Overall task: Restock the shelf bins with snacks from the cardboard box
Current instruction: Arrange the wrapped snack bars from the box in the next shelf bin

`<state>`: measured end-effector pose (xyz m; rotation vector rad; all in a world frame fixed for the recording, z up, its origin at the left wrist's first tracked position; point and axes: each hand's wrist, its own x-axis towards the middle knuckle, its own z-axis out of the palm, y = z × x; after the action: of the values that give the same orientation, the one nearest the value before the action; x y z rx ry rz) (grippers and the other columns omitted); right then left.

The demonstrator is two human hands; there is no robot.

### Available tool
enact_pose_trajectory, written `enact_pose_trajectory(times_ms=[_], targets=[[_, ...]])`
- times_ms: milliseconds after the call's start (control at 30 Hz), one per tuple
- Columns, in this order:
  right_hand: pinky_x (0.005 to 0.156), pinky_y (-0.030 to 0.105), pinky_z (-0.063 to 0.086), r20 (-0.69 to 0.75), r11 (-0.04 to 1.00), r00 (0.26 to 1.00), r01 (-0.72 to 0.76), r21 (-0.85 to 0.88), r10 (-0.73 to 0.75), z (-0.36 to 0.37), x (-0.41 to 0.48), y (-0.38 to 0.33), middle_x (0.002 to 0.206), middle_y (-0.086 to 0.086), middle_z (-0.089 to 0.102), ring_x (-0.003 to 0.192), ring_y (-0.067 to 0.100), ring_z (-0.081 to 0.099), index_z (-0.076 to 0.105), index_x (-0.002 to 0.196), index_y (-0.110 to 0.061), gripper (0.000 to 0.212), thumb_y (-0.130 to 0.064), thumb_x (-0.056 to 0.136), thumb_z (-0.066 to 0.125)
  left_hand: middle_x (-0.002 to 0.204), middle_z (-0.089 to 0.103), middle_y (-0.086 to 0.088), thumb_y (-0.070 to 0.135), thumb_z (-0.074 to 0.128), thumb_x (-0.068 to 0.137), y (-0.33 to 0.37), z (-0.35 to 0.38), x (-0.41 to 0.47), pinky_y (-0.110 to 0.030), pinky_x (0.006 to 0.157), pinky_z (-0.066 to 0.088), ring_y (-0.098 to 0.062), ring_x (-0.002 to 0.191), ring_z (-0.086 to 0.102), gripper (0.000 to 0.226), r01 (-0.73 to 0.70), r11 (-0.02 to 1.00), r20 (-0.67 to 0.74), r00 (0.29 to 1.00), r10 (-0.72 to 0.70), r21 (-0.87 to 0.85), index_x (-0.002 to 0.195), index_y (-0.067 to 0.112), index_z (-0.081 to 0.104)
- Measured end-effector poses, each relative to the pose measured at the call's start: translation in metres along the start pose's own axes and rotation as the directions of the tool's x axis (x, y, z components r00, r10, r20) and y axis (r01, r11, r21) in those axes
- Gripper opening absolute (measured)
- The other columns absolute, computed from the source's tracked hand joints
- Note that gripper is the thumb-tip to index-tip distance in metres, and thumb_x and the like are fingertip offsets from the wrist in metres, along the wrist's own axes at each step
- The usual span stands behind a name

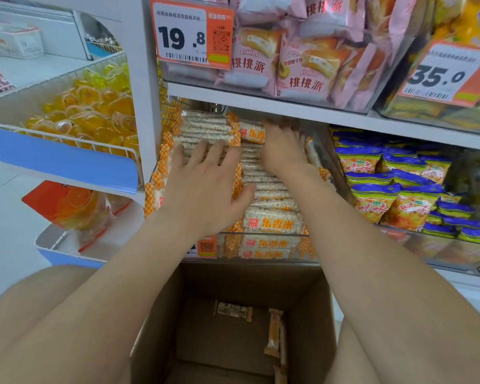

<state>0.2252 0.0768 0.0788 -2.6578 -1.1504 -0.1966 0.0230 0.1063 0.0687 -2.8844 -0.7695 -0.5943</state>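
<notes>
Nearly done I'd say: the clear bin (pixel 261 234) is packed with rice cracker bars (pixel 272 221), only a few leftover bars (pixel 275 332) in the cardboard box (pixel 161 314). Left hand (pixel 205 189) lies flat on the stack, fingers spread; can't tell the right hand (pixel 281 145)'s grip.

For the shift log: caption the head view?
Left hand and right hand rest on orange-white rice-snack packets in clear plastic bin above nearly empty brown cardboard box.
</notes>
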Motion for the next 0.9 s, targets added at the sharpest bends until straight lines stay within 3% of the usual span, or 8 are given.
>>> enact_pose_trajectory(times_ms=[133,300,500,600,667,733,833,900], targets=[[0.125,0.062,0.013,-0.064,1.000,0.998,-0.015,-0.020,0.014,-0.008,-0.011,-0.007,0.162,0.021,0.035,0.153,0.045,0.024,0.028,0.160,-0.014,0.075,-0.012,0.090,0.058,0.159,0.047,-0.006,0.067,0.030,0.096,-0.002,-0.002,-0.001,-0.062,0.119,0.025,-0.034,0.149,0.038,0.071,0.009,0.998,-0.003,1.000,-0.009,-0.060,0.150,0.023,0.047],[0.113,0.052,0.040,-0.125,0.999,0.991,0.054,0.000,-0.053,-0.022,-0.047,-0.007,0.140,0.029,0.054,0.132,0.048,0.049,0.048,0.143,0.001,0.051,-0.014,0.094,0.053,0.142,0.061,-0.004,0.060,0.038,0.097,-0.002,-0.011,-0.005,-0.053,0.114,0.035,-0.030,0.134,0.052,0.061,-0.027,0.994,-0.109,0.994,0.015,-0.106,0.137,0.018,0.058],[0.089,0.036,0.053,-0.174,0.946,0.974,0.187,0.265,-0.144,-0.063,-0.147,0.000,0.112,0.003,0.071,0.102,0.020,0.065,0.071,0.123,-0.018,0.031,-0.016,0.100,0.051,0.113,0.066,-0.001,0.028,0.060,0.094,0.009,-0.014,-0.027,-0.041,0.088,0.042,-0.027,0.106,0.058,0.027,-0.185,0.965,-0.343,0.933,0.113,-0.185,0.118,0.017,0.066],[0.072,0.028,0.050,-0.062,0.935,0.983,0.181,0.304,-0.171,-0.090,-0.182,0.002,0.085,-0.008,0.070,0.075,0.008,0.063,0.075,0.100,-0.022,0.024,-0.017,0.098,0.052,0.085,0.058,0.006,0.021,0.064,0.091,0.021,-0.024,-0.050,-0.035,0.067,0.043,-0.018,0.080,0.054,0.008,-0.242,0.923,-0.381,0.917,0.117,-0.299,0.098,0.019,0.063],[0.071,0.031,0.054,0.133,0.949,0.971,0.160,0.271,-0.201,-0.095,-0.196,0.013,0.074,-0.009,0.066,0.068,0.006,0.061,0.075,0.093,-0.022,0.025,-0.017,0.096,0.051,0.068,0.052,0.012,0.026,0.065,0.089,0.026,-0.030,-0.069,-0.029,0.055,0.040,-0.008,0.064,0.052,0.007,-0.271,0.858,-0.300,0.943,0.145,-0.436,0.093,0.024,0.059],[0.078,0.039,0.058,0.341,0.964,0.912,0.163,0.211,-0.229,-0.085,-0.214,0.029,0.082,-0.002,0.071,0.078,0.014,0.066,0.076,0.099,-0.021,0.027,-0.018,0.097,0.049,0.061,0.051,0.013,0.033,0.062,0.092,0.029,-0.033,-0.088,-0.028,0.055,0.044,-0.006,0.058,0.053,0.005,-0.313,0.819,-0.068,0.945,0.321,-0.481,0.094,0.030,0.058],[0.093,0.044,0.057,0.558,0.981,0.806,0.161,0.112,-0.196,-0.048,-0.245,0.050,0.116,0.004,0.070,0.104,0.022,0.065,0.072,0.120,-0.020,0.033,-0.020,0.102,0.045,0.071,0.060,0.015,0.039,0.060,0.100,0.033,-0.019,-0.104,-0.033,0.072,0.056,-0.002,0.069,0.060,0.011,-0.268,0.858,0.475,0.741,0.474,-0.437,0.102,0.030,0.066],[0.091,0.047,0.059,0.666,0.991,0.734,0.117,0.065,-0.130,-0.015,-0.263,0.056,0.115,0.009,0.071,0.102,0.027,0.067,0.071,0.121,-0.014,0.033,-0.018,0.103,0.044,0.081,0.063,0.014,0.038,0.060,0.101,0.039,0.004,-0.114,-0.039,0.081,0.058,-0.006,0.077,0.063,0.014,-0.231,0.896,0.655,0.617,0.436,-0.379,0.105,0.028,0.069]])
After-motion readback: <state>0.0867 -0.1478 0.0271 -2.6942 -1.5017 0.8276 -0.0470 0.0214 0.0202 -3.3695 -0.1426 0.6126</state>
